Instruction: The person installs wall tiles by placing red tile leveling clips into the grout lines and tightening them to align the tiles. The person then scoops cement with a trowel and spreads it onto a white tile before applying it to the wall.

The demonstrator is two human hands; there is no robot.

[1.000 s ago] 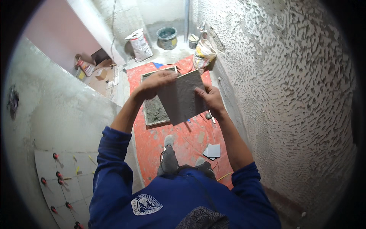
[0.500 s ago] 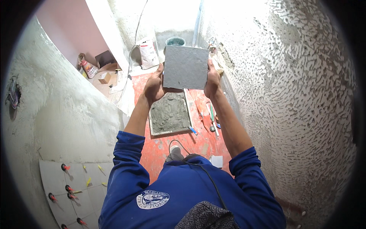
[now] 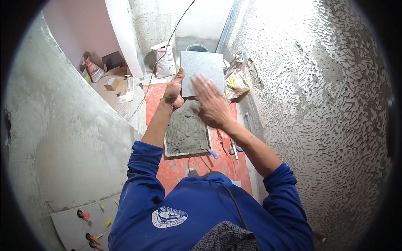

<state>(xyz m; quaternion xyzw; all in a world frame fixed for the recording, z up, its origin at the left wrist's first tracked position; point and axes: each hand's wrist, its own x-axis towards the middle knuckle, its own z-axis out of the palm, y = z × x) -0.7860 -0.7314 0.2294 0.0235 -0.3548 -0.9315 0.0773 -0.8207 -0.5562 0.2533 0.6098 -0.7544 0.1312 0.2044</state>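
Observation:
A square grey tile is held up in front of me. My left hand grips its left edge and lower corner, thumb along the side and fingers behind. Across the tile's lower face lies my right hand, its fingers stretched out and a little smeared by motion. Below both hands, a light-edged rectangular panel rests on the floor, covered with rough, wet-looking grey mortar. A blue-handled tool sits at its near right corner.
The floor bears a red sheet, with hand tools at right. A white sack, a green bucket and a yellow-white bag stand beyond. A textured wall rises at right; tiles with red-black clips line the lower left.
My right hand has left the tile's right edge and moved left onto its face. The left hand keeps its hold on the tile. The view has shifted slightly.

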